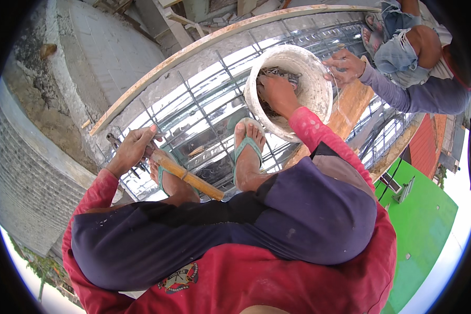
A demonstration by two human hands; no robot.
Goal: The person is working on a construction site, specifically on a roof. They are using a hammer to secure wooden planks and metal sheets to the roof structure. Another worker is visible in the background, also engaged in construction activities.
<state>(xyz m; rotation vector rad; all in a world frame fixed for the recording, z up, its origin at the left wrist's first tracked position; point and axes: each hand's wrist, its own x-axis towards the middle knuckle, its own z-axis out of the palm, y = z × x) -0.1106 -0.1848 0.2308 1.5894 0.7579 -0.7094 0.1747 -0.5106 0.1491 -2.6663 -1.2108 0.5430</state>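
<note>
I see my left hand (132, 149) gripping a wooden-handled tool (186, 175) over the rebar mesh (204, 104); my right hand (277, 94) reaches inside the bucket (316, 86), grip hidden.

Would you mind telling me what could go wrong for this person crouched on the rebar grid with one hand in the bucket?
The right hand is deep in the white bucket among thin wire pieces, which might prick bare fingers. The feet wear only open sandals on the rebar grid, so a slip between bars seems possible. The left hand holds a wooden-handled tool close to the toes.
</note>
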